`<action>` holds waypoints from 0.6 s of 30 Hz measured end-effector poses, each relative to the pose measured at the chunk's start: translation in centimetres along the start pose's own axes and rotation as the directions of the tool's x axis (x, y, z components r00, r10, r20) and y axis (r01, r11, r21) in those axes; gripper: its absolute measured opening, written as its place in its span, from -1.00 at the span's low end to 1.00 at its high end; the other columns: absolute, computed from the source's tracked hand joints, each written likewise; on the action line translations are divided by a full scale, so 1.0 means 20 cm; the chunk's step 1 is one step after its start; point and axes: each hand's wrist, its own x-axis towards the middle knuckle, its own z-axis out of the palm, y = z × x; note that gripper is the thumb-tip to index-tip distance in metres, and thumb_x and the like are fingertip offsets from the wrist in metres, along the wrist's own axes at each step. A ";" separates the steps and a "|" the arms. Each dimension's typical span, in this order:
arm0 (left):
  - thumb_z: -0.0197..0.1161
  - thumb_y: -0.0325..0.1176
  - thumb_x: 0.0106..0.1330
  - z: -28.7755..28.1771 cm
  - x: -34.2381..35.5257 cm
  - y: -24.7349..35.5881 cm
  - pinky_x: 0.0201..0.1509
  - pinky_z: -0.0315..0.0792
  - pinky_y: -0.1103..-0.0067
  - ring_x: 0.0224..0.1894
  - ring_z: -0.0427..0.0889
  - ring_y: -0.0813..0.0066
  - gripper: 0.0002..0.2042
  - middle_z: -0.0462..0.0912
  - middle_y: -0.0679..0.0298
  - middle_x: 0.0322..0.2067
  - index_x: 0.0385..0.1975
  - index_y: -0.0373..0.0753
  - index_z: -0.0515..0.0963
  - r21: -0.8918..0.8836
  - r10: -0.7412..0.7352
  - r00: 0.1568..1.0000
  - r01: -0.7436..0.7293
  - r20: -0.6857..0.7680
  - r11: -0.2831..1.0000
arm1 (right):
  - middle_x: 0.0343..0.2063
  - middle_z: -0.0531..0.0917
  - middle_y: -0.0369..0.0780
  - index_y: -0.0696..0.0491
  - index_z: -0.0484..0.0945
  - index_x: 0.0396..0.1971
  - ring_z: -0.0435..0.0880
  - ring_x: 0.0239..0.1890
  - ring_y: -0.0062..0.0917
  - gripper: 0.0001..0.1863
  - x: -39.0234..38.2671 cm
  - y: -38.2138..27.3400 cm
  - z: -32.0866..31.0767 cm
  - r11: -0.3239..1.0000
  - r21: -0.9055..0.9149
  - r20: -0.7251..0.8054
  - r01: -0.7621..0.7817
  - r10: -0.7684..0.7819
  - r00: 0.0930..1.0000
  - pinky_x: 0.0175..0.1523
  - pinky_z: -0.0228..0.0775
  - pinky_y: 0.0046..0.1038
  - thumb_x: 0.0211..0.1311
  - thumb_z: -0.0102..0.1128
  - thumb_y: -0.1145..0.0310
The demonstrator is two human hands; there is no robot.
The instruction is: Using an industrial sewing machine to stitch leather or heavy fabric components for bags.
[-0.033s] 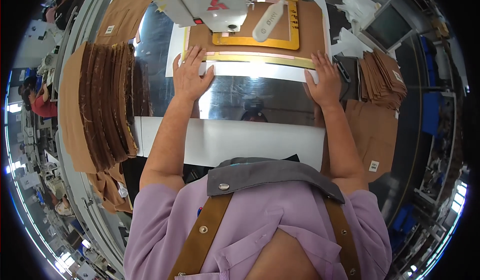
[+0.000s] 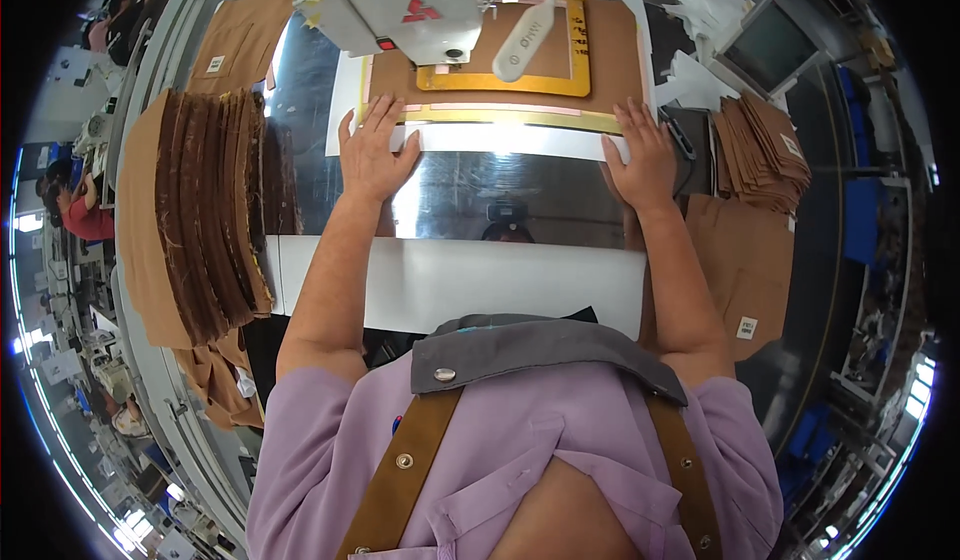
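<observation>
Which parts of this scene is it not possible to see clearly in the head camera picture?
- Sewing needle area: hidden under the white machine head, head view.
- Brown fabric panel in the yellow template frame: its middle is covered by the machine head.
- What lies under the left hand and right hand: covered by the palms.
- Lower stack of brown pieces: cut off by the person's left arm.
- Screen: too small to read.
</observation>
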 end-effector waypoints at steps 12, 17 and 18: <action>0.22 -0.12 0.33 0.03 0.02 -0.01 0.57 -0.04 0.17 0.43 0.43 0.32 -0.46 0.53 0.17 0.34 0.34 -0.05 0.49 0.056 0.006 1.000 -0.007 0.023 0.998 | 0.48 0.32 -0.13 -0.02 0.35 0.43 0.14 0.58 -0.27 -0.41 -0.06 0.05 0.02 0.997 0.056 0.106 -0.044 0.037 0.994 0.61 -0.15 -0.03 0.56 -0.07 -0.03; 0.21 -0.14 0.33 0.03 0.01 -0.01 0.57 -0.04 0.18 0.44 0.41 0.29 -0.46 0.52 0.15 0.34 0.34 -0.06 0.49 0.032 -0.015 0.999 0.014 0.040 0.999 | 0.48 0.31 -0.13 -0.03 0.35 0.43 0.14 0.58 -0.27 -0.41 -0.06 0.04 0.01 0.995 0.075 0.125 -0.069 0.059 0.990 0.62 -0.16 -0.05 0.57 -0.08 -0.02; 0.21 -0.14 0.33 0.02 0.01 -0.01 0.57 -0.04 0.18 0.44 0.41 0.29 -0.46 0.52 0.15 0.34 0.33 -0.07 0.49 0.037 -0.010 0.999 0.009 0.034 0.999 | 0.48 0.31 -0.13 -0.04 0.35 0.43 0.14 0.57 -0.27 -0.41 -0.06 0.04 0.01 0.996 0.068 0.128 -0.066 0.057 0.990 0.62 -0.16 -0.05 0.57 -0.07 -0.02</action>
